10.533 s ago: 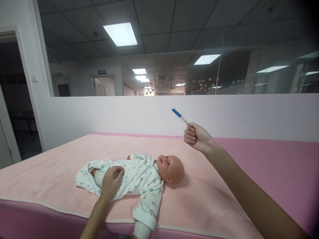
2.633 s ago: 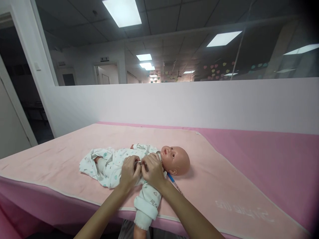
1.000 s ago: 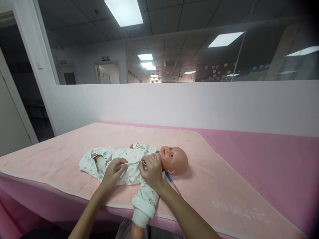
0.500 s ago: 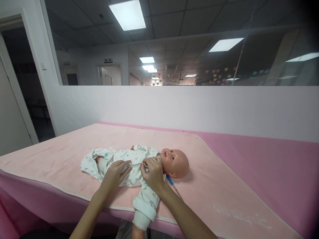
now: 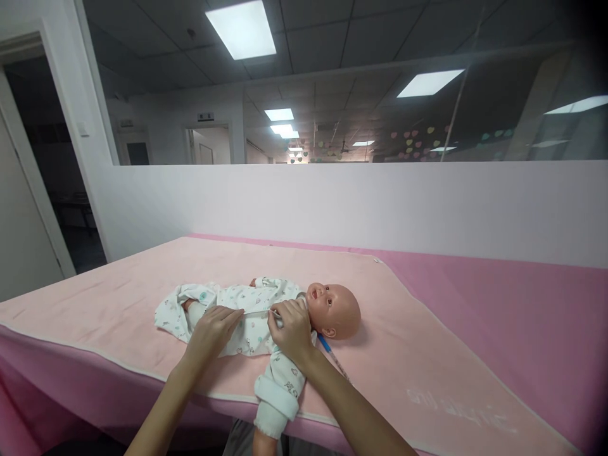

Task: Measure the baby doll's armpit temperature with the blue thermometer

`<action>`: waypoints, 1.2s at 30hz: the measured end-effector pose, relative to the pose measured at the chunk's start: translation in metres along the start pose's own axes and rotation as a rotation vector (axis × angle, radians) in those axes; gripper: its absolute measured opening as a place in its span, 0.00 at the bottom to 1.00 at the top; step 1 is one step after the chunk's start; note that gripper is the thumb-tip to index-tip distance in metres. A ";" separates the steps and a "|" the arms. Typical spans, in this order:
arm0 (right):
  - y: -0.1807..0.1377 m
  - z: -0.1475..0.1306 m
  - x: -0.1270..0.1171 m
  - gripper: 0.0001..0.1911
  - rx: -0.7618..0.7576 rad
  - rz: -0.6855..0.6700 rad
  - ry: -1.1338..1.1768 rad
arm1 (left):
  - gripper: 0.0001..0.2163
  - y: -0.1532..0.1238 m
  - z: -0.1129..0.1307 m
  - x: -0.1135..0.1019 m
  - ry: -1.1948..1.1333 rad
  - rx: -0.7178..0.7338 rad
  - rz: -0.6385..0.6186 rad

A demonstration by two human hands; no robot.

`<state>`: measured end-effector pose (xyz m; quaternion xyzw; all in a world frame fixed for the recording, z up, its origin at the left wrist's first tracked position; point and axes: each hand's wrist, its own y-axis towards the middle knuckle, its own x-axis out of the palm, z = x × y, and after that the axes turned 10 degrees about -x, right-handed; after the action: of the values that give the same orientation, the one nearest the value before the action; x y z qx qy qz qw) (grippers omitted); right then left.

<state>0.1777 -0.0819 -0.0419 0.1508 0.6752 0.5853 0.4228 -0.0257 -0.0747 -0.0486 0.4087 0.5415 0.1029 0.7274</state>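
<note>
A bald baby doll (image 5: 338,310) lies on its back, its head to the right, dressed in a white printed gown (image 5: 251,335). My right hand (image 5: 292,326) is closed at the chest just below the doll's chin, pinching the gown's front edge. Over the belly, my left hand (image 5: 216,326) has its fingers together on the same edge, which runs straight between both hands. What lies under my fingers is partly hidden. The doll's near arm, in a rolled white sleeve (image 5: 278,396), hangs past the bed's front edge. Beside its neck rests a thin blue-ended thermometer-like stick (image 5: 325,344).
A peach sheet (image 5: 418,361) with a pale border covers the padded pink surface (image 5: 522,304). Behind it stands a white half wall (image 5: 361,202) with glass above. A doorway (image 5: 52,158) is at the far left.
My left hand has shifted slightly left, and its spread fingers have closed onto the gown's edge, now straighter. My right hand stays at the chest.
</note>
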 end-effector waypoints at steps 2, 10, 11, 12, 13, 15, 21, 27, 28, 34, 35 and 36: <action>0.000 0.000 0.000 0.06 -0.003 0.007 -0.003 | 0.12 0.001 0.002 -0.001 -0.025 -0.004 -0.019; 0.000 0.000 0.000 0.05 0.005 -0.009 -0.020 | 0.10 0.003 0.004 0.011 -0.168 -0.104 -0.063; 0.000 0.001 0.000 0.05 0.005 -0.012 -0.025 | 0.10 0.003 0.002 0.011 -0.164 -0.113 -0.073; 0.000 0.001 0.001 0.05 0.003 -0.019 -0.033 | 0.10 0.003 -0.001 0.010 -0.161 -0.124 -0.088; 0.000 0.001 0.001 0.05 -0.003 -0.029 -0.043 | 0.10 0.003 -0.004 0.007 -0.162 -0.135 -0.112; 0.000 0.000 0.001 0.04 -0.021 -0.056 -0.071 | 0.11 0.005 -0.013 -0.003 -0.188 -0.150 -0.198; 0.011 -0.005 -0.009 0.03 -0.080 -0.005 -0.095 | 0.12 0.053 -0.014 -0.042 -0.377 -0.243 -0.269; 0.019 -0.018 -0.056 0.05 0.022 0.203 -0.103 | 0.14 0.108 0.044 0.008 -0.754 -0.145 -0.567; 0.015 -0.020 -0.068 0.06 0.052 0.208 -0.111 | 0.14 0.108 0.050 0.019 -0.750 -0.119 -0.642; -0.043 -0.014 -0.135 0.04 0.187 0.119 -0.288 | 0.18 0.099 0.047 0.047 -0.856 -0.148 -0.703; -0.054 -0.011 -0.142 0.04 0.209 0.076 -0.337 | 0.18 0.101 0.044 0.046 -0.904 -0.200 -0.705; -0.065 -0.007 -0.148 0.05 0.220 0.021 -0.383 | 0.18 0.105 0.040 0.046 -0.968 -0.261 -0.709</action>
<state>0.2793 -0.2073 -0.0433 0.3113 0.6409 0.4730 0.5182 0.0581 0.0010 -0.0040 0.1114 0.2356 -0.2773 0.9248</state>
